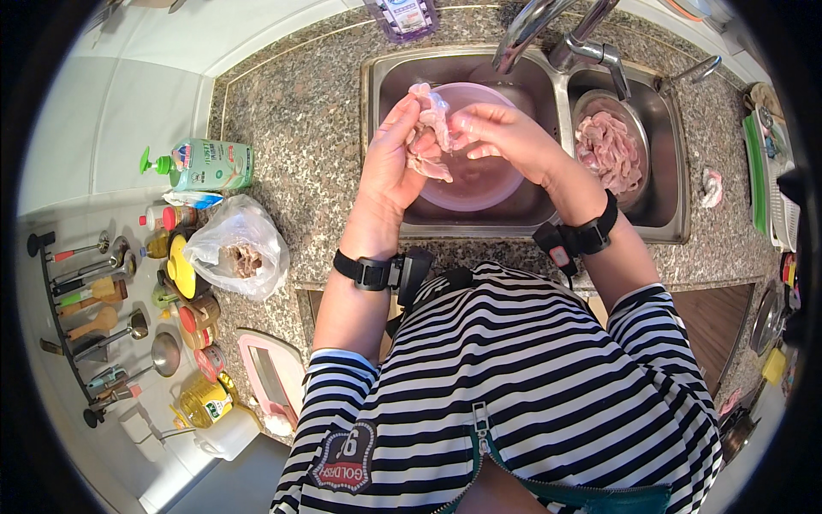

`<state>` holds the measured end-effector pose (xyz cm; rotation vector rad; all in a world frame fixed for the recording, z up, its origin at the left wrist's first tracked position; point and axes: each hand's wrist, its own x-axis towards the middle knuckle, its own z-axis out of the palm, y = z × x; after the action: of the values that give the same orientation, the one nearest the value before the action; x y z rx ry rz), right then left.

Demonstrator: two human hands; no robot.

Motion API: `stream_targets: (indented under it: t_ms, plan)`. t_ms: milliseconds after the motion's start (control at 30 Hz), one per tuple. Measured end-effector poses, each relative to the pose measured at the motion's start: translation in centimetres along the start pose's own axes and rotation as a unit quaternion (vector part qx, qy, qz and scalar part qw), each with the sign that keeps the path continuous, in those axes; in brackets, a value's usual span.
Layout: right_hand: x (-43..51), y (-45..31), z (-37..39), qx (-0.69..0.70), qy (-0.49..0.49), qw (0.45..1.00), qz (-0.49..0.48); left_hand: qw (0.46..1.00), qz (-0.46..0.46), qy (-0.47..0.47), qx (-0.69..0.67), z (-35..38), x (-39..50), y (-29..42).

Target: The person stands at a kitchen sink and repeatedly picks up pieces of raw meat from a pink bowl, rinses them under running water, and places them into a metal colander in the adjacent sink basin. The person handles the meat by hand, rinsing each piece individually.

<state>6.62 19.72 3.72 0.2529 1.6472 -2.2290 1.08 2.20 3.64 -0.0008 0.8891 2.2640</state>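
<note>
My left hand (pixel 393 144) holds a pale pink piece of raw meat (pixel 431 122) above a pink plastic basin (pixel 478 204) in the left bowl of a steel sink (pixel 462 230). At the meat's right side, the fingertips of my right hand (pixel 504 138) are bent towards it and seem to touch or pinch its edge. Cloudy, pinkish water stands in the basin. In the right sink bowl, a round metal bowl (pixel 644 138) holds a heap of raw meat strips (pixel 610 151).
A chrome faucet (pixel 520 35) arches over the sink. Left on the granite counter are a green pump bottle (pixel 215 165), a plastic bag with brownish pieces (pixel 266 225) and a pink-edged board (pixel 292 360). A crumpled whitish-pink scrap (pixel 711 187) lies right of the sink.
</note>
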Motion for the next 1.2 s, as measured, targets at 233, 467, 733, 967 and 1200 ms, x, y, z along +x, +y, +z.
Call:
stream_targets:
  t_ms: [233,467,733,967,1200]
  plan:
    - [0.8,1.7,-0.3,-0.056,0.011,0.987,-0.153,0.996,0.018,0.055,0.069,0.9,-0.7,-0.1]
    - [0.6,1.3,0.0,-0.033,0.032,0.986,-0.159,0.988,0.039,0.061,0.139,0.1,-0.7,-0.1]
    - [1.0,1.8,-0.4,-0.066,0.070,0.971,-0.218,0.981,0.039,0.070,0.177,0.1,-0.7,-0.3]
    - [1.3,2.2,-0.6,0.019,0.082,0.980,-0.179,0.988,-0.007,0.075,0.132,0.2,-0.9,0.1]
    - [1.0,1.9,-0.9,0.141,0.053,0.980,-0.128,0.988,-0.028,0.042,0.147,0.3,-1.0,0.3]
